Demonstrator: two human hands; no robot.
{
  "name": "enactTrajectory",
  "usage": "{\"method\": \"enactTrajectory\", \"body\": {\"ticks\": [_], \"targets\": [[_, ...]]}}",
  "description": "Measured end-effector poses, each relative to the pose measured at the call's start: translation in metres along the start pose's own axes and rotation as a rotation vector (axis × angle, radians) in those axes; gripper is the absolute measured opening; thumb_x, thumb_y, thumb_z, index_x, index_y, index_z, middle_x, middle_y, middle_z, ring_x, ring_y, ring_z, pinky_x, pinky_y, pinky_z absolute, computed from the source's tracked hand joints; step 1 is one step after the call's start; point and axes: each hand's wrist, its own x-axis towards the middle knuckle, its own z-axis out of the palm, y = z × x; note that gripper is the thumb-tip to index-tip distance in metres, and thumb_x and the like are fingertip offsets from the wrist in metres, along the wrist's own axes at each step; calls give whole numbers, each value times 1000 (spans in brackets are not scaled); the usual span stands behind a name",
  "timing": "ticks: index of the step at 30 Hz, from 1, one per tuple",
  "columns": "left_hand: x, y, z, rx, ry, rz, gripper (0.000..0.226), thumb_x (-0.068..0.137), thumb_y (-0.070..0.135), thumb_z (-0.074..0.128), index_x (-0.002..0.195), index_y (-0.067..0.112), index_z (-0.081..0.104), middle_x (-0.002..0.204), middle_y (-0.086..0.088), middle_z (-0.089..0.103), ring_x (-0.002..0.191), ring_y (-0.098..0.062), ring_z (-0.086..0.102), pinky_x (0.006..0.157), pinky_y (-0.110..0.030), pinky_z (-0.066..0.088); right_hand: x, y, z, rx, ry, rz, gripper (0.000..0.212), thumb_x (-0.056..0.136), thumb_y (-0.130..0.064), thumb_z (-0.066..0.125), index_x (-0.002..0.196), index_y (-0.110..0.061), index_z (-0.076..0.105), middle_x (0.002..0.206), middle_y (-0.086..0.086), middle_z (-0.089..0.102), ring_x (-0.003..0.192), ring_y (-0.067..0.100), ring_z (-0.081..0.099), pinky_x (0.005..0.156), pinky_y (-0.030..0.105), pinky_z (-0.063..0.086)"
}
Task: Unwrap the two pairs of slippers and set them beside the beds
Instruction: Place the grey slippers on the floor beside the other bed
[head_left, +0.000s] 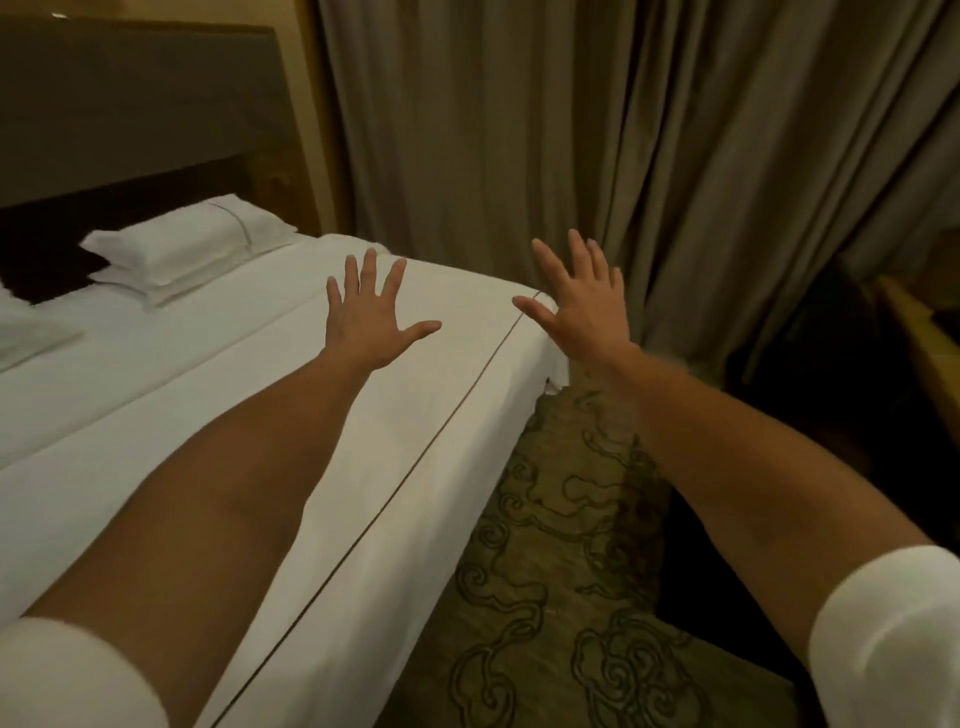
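Observation:
No slippers or wrapping show in this view. A bed (218, 395) with white sheets fills the left and centre, with a thin dark seam running along its right side. My left hand (370, 312) is stretched out over the bed's far right part, palm down, fingers spread, holding nothing. My right hand (576, 306) is held out past the bed's far right corner, in front of the curtain, fingers also spread and empty. Both forearms are bare, with white sleeves pushed up near the elbows.
Two stacked white pillows (187, 249) lie at the head of the bed under a dark headboard (130, 104). Heavy beige curtains (597, 135) hang behind. A patterned olive carpet (566, 545) runs along the bed's right side. Dark furniture (914, 364) stands at the far right.

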Motion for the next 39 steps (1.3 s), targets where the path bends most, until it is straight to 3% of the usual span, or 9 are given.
{"method": "enactTrajectory", "body": {"ticks": [6,12,24,39], "targets": [[139,113,47,-36,71,166,106,73,99,11,159,37,2,170,-7,-2,155,-36,-2,119,-60,0,75,111,32,-93,46,99,79,93,-82,22,161,-45,8,173,5,9,160,31,5,125,62,15],[267,159,137,64,94,435,103,77,95,8,160,33,10,170,-10,2,155,-38,1,121,-61,7,164,192,106,-132,55,175,76,95,-80,20,161,-42,14,172,6,15,159,31,10,124,61,17],[545,233,275,-35,-65,439,99,82,90,10,160,29,7,169,-11,1,155,-37,2,121,-59,10,393,306,224,-111,2,271,73,94,-77,26,158,-43,19,170,6,21,158,31,16,124,60,21],[839,375,404,-76,-102,352,87,93,74,32,160,23,15,169,-13,2,154,-35,6,122,-59,13,683,532,347,-15,-61,291,70,100,-67,34,161,-36,20,171,9,17,156,34,18,123,59,24]]}}
